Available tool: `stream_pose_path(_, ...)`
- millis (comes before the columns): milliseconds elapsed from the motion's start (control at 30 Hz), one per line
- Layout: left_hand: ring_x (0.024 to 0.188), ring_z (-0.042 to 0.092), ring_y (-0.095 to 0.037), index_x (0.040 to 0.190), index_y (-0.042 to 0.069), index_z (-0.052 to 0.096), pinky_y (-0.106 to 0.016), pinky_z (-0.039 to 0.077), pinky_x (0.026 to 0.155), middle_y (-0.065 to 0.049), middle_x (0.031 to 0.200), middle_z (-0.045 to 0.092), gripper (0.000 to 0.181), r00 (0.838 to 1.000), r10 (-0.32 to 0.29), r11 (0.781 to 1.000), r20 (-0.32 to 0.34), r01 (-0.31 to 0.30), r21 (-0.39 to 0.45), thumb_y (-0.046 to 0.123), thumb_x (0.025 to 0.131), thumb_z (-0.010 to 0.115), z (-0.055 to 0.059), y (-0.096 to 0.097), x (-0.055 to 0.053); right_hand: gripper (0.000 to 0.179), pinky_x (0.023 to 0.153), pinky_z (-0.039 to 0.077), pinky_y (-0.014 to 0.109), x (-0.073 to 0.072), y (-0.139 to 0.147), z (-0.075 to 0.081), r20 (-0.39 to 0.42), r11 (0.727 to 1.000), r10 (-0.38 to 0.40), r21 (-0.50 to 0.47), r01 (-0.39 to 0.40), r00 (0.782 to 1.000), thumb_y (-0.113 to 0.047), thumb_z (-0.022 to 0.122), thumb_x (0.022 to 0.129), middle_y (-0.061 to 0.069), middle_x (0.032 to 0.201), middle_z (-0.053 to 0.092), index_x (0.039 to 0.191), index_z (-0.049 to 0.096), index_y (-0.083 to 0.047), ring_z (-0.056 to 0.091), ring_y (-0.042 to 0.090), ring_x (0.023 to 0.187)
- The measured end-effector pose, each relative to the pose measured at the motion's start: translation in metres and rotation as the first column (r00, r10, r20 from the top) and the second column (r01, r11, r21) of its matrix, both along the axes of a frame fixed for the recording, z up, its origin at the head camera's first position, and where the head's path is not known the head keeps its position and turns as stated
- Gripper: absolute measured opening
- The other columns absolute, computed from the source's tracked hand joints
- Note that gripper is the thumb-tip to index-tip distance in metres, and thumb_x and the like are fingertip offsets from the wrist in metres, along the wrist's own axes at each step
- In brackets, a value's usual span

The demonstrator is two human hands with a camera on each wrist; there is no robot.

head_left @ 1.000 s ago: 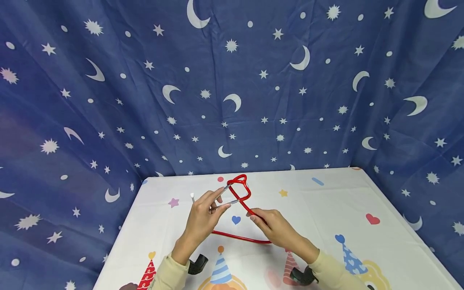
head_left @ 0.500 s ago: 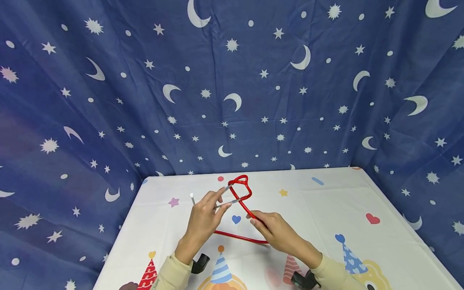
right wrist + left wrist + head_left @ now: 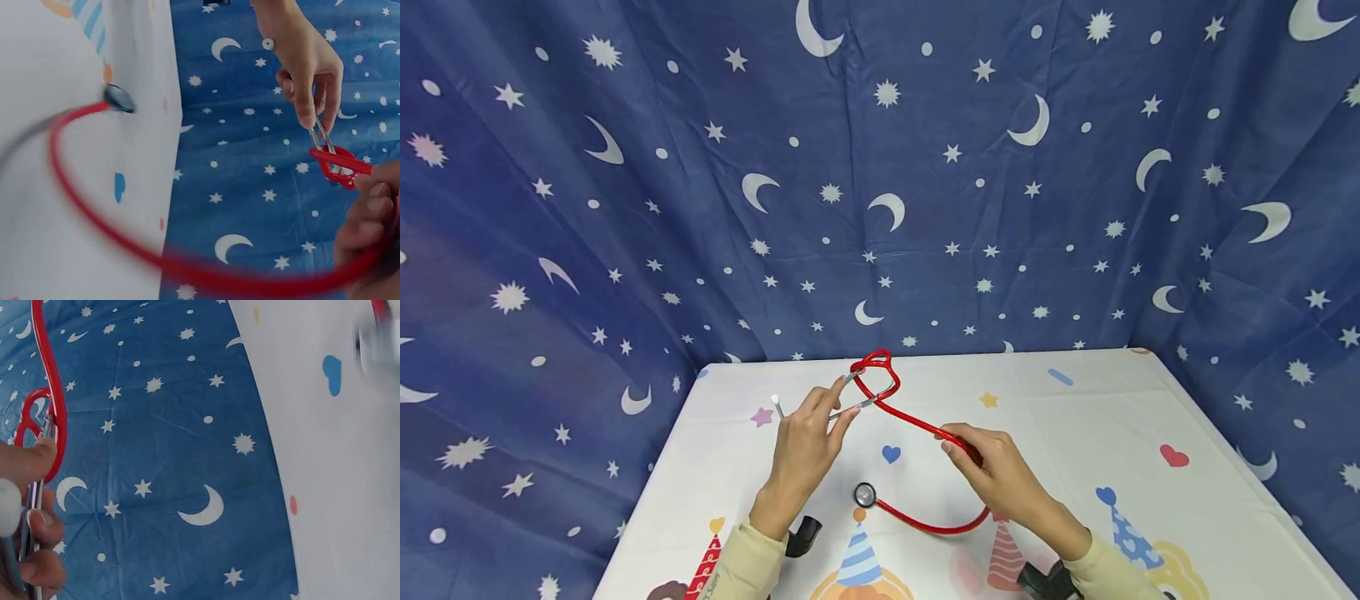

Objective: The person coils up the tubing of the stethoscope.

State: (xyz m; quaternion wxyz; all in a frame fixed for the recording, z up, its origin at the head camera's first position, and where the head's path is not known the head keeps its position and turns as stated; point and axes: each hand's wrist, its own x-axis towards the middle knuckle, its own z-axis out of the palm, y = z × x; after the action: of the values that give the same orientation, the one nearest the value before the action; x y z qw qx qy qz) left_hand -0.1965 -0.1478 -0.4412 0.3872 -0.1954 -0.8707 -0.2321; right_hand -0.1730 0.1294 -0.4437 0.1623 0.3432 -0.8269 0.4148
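A stethoscope with red tubing point(image 3: 913, 420) is held up over the table by both hands. My left hand point(image 3: 805, 442) grips its metal ear tubes, fingers on one and thumb on the other; a white eartip point(image 3: 776, 401) sticks out behind the hand. Beyond the fingertips, the tubing crosses itself in a small red loop point(image 3: 340, 169). My right hand point(image 3: 1000, 475) grips the tubing further along, with the thumb on top. From below that hand the tube curves back left to the round chestpiece point(image 3: 865, 495), which shows over the near middle of the table.
A white tablecloth point(image 3: 1075, 433) printed with party hats, hearts and stars covers the table. Behind it and at both sides hangs a dark blue curtain point(image 3: 925, 208) with moons and stars. Black wrist straps point(image 3: 805, 537) sit at both cuffs.
My right hand has moved right and slightly down, while the left has shifted a little left. The chestpiece, hidden earlier, now shows, and the lower tubing sags in a curve.
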Motion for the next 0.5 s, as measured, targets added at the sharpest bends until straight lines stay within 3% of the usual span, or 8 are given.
stream_pose_path(100, 0.057, 0.060, -0.014, 0.126, 0.005, 0.065, -0.024, 0.044, 0.047, -0.003, 0.082, 0.064, 0.050, 1.000, 0.030, 0.999, 0.002, -0.030, -0.013, 0.022, 0.082, 0.080, 0.002, -0.001, -0.001, 0.013, 0.046, 0.033, 0.012, 0.000, 0.002, 0.005, -0.055, 0.998, -0.058, 0.013, 0.058, 0.997, -0.008, 0.066, 0.093, -0.014, 0.065, 0.045, 0.105, 0.069, -0.012, 0.034, -0.007, 0.055)
stream_pose_path(167, 0.057, 0.062, -0.015, 0.126, 0.005, 0.065, -0.026, 0.045, 0.047, -0.004, 0.082, 0.064, 0.051, 0.999, 0.046, 0.999, 0.006, -0.046, -0.020, 0.022, 0.081, 0.081, 0.003, -0.001, -0.001, 0.012, 0.046, 0.033, 0.013, -0.001, 0.003, 0.009, -0.080, 0.987, -0.130, 0.082, 0.136, 0.988, -0.009, 0.067, 0.092, -0.013, 0.065, 0.046, 0.104, 0.069, -0.012, 0.033, -0.005, 0.054)
stream_pose_path(300, 0.060, 0.065, -0.016, 0.127, 0.005, 0.065, -0.027, 0.048, 0.049, -0.004, 0.084, 0.065, 0.051, 0.998, 0.060, 0.997, 0.025, -0.059, -0.044, 0.020, 0.081, 0.081, 0.000, -0.002, -0.001, 0.014, 0.046, 0.031, 0.016, -0.003, 0.002, 0.018, -0.136, 0.908, -0.304, 0.258, 0.330, 0.943, -0.012, 0.070, 0.090, -0.012, 0.066, 0.051, 0.104, 0.069, -0.015, 0.034, -0.001, 0.053)
stream_pose_path(367, 0.062, 0.067, -0.016, 0.128, 0.006, 0.065, -0.028, 0.049, 0.050, -0.005, 0.086, 0.066, 0.050, 0.997, 0.065, 0.996, 0.035, -0.062, -0.060, 0.020, 0.082, 0.080, -0.002, -0.002, -0.002, 0.015, 0.046, 0.030, 0.017, -0.005, 0.001, 0.022, -0.154, 0.871, -0.349, 0.309, 0.381, 0.924, -0.014, 0.071, 0.090, -0.011, 0.068, 0.053, 0.105, 0.070, -0.016, 0.036, 0.001, 0.054)
stream_pose_path(433, 0.063, 0.067, -0.016, 0.128, 0.007, 0.064, -0.028, 0.050, 0.050, -0.004, 0.087, 0.066, 0.049, 0.997, 0.068, 0.995, 0.040, -0.065, -0.071, 0.021, 0.083, 0.079, -0.003, -0.002, -0.003, 0.016, 0.047, 0.031, 0.018, -0.006, 0.001, 0.025, -0.163, 0.869, -0.350, 0.311, 0.385, 0.922, -0.014, 0.071, 0.090, -0.010, 0.070, 0.054, 0.106, 0.071, -0.016, 0.038, 0.003, 0.056)
stream_pose_path(500, 0.063, 0.067, -0.016, 0.129, 0.007, 0.064, -0.029, 0.050, 0.050, -0.004, 0.087, 0.066, 0.049, 0.997, 0.066, 0.995, 0.040, -0.063, -0.073, 0.021, 0.084, 0.079, -0.005, -0.002, -0.003, 0.017, 0.048, 0.032, 0.017, -0.008, 0.001, 0.027, -0.180, 0.885, -0.324, 0.289, 0.364, 0.929, -0.014, 0.072, 0.089, -0.010, 0.072, 0.056, 0.106, 0.071, -0.014, 0.040, 0.002, 0.058)
